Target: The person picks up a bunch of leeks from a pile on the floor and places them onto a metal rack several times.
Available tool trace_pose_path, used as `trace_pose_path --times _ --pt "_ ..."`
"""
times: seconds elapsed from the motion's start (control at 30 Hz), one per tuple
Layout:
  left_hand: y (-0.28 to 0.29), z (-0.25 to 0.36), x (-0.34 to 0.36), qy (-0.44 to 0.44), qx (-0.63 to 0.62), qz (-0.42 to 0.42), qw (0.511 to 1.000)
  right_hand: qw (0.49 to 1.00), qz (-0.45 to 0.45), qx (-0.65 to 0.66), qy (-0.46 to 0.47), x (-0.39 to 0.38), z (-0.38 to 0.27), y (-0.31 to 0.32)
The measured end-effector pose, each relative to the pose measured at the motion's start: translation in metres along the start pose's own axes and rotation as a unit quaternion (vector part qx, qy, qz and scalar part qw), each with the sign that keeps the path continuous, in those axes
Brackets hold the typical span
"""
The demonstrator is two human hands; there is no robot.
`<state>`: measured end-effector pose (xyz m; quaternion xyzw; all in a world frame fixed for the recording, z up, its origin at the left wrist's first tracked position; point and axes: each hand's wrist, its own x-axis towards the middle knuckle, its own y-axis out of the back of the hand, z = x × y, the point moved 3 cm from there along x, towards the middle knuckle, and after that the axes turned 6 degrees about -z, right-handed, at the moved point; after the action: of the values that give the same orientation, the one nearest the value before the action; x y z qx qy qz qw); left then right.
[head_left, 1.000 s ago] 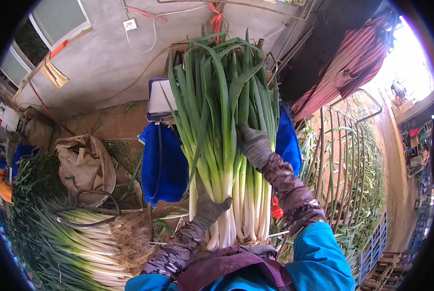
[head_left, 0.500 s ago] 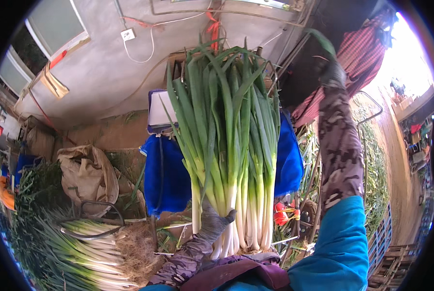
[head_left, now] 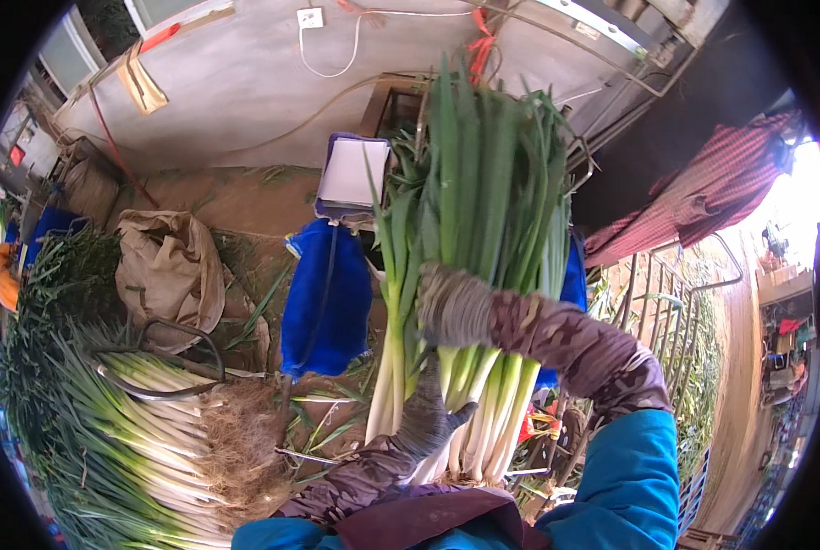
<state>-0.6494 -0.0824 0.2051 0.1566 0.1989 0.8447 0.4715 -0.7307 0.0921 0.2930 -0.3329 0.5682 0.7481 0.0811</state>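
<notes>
A thick bunch of large green onions [head_left: 488, 197] stands upright in front of me, leaves at the top and white stalks at the bottom. My right hand [head_left: 456, 307], in a grey glove, reaches across the middle of the bunch, its fingers bending round the left side of the stalks. Lower down, my left hand [head_left: 425, 417], in a dark glove, grips the pale stalks with its thumb over the front. Some stalks at the left lean outside the right hand's grasp. Most of both hands' fingertips are hidden among the stalks.
Many green onions [head_left: 153, 440] with roots lie in a pile at lower left, under a dark metal loop [head_left: 213, 353]. Blue cloth [head_left: 327, 302] hangs beside the bunch, below a white pad [head_left: 355, 171]. A beige sack [head_left: 167, 266] sits at left; a metal rack [head_left: 671, 312] stands right.
My right hand has come down from the upper right, where it held a loose green leaf, to the middle of the bunch. The leaf is gone from it. My left hand stays low on the stalks.
</notes>
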Motion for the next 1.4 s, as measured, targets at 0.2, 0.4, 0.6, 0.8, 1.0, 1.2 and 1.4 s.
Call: trace_pose_path --times 0.2,0.4,0.6,0.8,1.0,1.2,1.4 --pt "0.015 -0.031 -0.01 0.05 -0.123 0.047 0.99 0.982 0.136 -0.036 -0.126 0.034 0.102 0.026" --pt "0.028 -0.041 -0.016 0.071 -0.041 0.07 0.994 0.934 0.298 0.058 -0.189 0.052 0.112 0.028" --pt "0.042 -0.052 -0.003 -0.183 0.254 0.083 0.946 0.74 0.591 0.196 -0.254 -0.077 0.054 0.034" --pt "0.043 -0.032 0.016 -0.3 0.258 0.026 0.918 0.701 0.378 0.409 -0.445 -0.13 -0.118 -0.131" --pt "0.043 0.001 0.058 -0.389 0.262 -0.12 0.875 0.626 0.234 0.599 -0.442 -0.077 -0.267 -0.157" --pt "0.018 -0.008 0.041 -0.393 0.281 -0.115 0.868 0.561 0.401 0.586 -0.426 -0.107 -0.205 -0.17" --pt "0.02 0.009 0.05 -0.527 0.351 -0.205 0.746 0.605 0.208 0.591 -0.491 -0.058 -0.291 -0.193"
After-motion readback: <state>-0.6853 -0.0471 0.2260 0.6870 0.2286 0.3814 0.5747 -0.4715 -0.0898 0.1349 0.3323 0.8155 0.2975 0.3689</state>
